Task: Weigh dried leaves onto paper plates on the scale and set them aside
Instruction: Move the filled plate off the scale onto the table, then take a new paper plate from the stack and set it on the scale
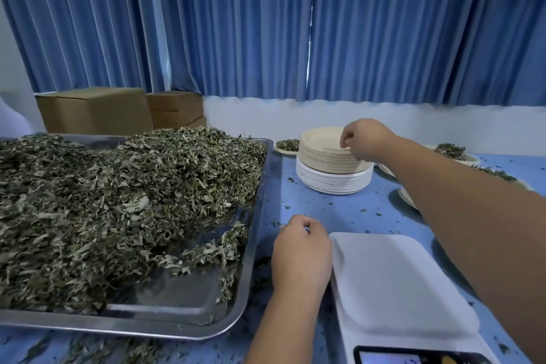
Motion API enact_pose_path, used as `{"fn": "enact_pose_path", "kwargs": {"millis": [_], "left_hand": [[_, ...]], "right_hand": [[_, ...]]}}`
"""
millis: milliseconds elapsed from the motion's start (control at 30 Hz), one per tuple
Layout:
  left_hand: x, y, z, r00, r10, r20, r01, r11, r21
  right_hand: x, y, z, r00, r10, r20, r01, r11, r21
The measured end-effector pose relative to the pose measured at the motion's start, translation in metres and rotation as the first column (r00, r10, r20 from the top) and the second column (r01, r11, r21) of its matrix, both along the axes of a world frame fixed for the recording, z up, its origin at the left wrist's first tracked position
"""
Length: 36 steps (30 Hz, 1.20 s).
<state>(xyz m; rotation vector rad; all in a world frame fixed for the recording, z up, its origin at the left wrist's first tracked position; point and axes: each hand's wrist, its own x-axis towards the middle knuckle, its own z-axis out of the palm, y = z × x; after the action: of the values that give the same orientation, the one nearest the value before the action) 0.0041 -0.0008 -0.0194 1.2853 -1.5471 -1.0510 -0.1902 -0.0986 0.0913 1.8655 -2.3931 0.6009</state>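
A large steel tray [251, 245] on the left holds a heap of dried leaves [118, 195]. A white scale [396, 289] sits at the front right with a bare platform, its display at the bottom edge. Behind it stands a stack of paper plates [325, 159], beige ones on top of white ones. My right hand [365, 139] reaches to the stack's right rim and pinches the edge of the top plate. My left hand [301, 248] hovers between the tray and the scale, fingers curled, with nothing visible in it.
Plates with leaf portions sit behind the stack [286, 145] and along the right side [452, 152], partly hidden by my right arm. Leaf crumbs litter the blue table [339, 210]. Cardboard boxes [94, 111] stand at the back left under blue curtains.
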Motion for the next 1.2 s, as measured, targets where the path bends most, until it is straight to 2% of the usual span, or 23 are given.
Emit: {"fn": "enact_pose_path", "kwargs": {"millis": [133,367,567,733,933,1067,1200], "left_hand": [[-0.001,0.000,0.000,0.999,-0.005,0.033,0.005,1.000,-0.002],[-0.003,-0.001,-0.002,0.998,-0.016,0.057,0.016,1.000,0.005],[-0.003,-0.002,-0.001,0.996,-0.023,0.086,0.022,1.000,0.012],[-0.003,-0.002,-0.001,0.996,-0.016,0.086,0.015,1.000,0.017],[-0.002,-0.001,0.001,0.999,0.014,0.039,-0.015,1.000,0.023],[-0.001,0.001,0.004,0.996,0.060,-0.062,-0.062,0.998,-0.021],[0.003,0.003,0.012,0.928,0.147,-0.343,-0.156,0.988,0.003]], "right_hand": [[0.000,0.003,-0.006,0.999,0.021,0.024,-0.024,0.992,0.128],[-0.004,0.001,-0.001,0.984,0.003,0.179,-0.019,0.996,0.091],[-0.004,0.005,0.007,0.957,0.018,0.289,-0.022,1.000,0.010],[-0.002,0.013,0.007,0.895,0.067,0.441,-0.018,0.993,-0.115],[-0.005,0.032,-0.007,0.855,0.144,0.498,0.012,0.955,-0.297],[-0.004,0.062,-0.013,0.748,0.253,0.613,0.038,0.906,-0.421],[0.005,0.104,-0.022,0.629,0.359,0.689,0.056,0.863,-0.501]]}}
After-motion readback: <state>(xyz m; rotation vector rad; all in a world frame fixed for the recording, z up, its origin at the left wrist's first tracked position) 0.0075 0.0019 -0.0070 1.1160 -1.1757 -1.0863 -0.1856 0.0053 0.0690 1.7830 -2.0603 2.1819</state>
